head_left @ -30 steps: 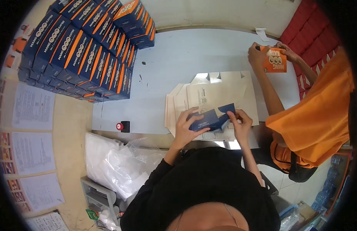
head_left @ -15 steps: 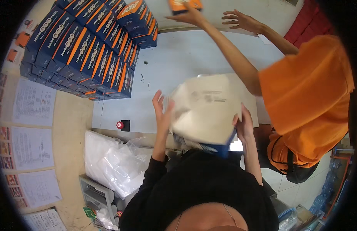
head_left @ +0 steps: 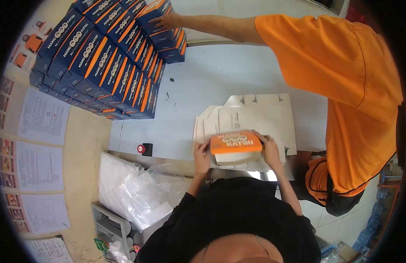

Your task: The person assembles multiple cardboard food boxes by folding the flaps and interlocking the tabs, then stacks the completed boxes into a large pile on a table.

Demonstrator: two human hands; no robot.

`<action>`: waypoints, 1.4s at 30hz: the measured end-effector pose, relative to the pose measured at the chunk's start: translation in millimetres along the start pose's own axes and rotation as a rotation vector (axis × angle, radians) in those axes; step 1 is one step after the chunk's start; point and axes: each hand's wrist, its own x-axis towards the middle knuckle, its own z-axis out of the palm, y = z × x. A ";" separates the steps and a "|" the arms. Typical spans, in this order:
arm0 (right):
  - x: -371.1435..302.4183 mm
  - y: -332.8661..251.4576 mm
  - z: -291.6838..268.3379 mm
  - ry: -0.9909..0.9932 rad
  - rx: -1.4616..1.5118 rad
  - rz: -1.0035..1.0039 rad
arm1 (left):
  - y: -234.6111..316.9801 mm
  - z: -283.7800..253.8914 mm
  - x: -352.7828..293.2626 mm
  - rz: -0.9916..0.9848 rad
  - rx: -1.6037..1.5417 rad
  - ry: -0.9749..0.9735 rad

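Note:
A partly folded cardboard food box (head_left: 236,147), orange on top with a pale flap below, is held between my hands at the table's near edge. My left hand (head_left: 202,158) grips its left end, and my right hand (head_left: 270,152) has closed round its right end. Beneath and beyond it lie flat white cardboard box blanks (head_left: 266,116) with notched edges, loosely overlapping on the table.
Navy and orange boxes (head_left: 95,65) are piled high at the far left. To the right, a co-worker in orange (head_left: 317,52) reaches a hand (head_left: 168,21) onto that pile. A red stamp (head_left: 140,149) and clear plastic bags (head_left: 139,188) lie at the left.
The flat white blank in my hands is now bent into a box shape with its orange face showing. The co-worker's hand has carried a box leftward onto the pile.

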 end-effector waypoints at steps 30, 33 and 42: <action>-45.9 12.9 21.7 -0.168 -0.302 -0.318 | -45.3 8.3 -8.5 0.397 0.026 -0.456; -36.2 14.4 17.8 -0.224 -0.301 -0.303 | -37.5 4.4 -7.2 0.322 -0.097 -0.519; 26.3 -93.4 -59.2 0.139 -0.011 -0.383 | 65.5 -42.0 40.1 0.259 -0.761 -0.021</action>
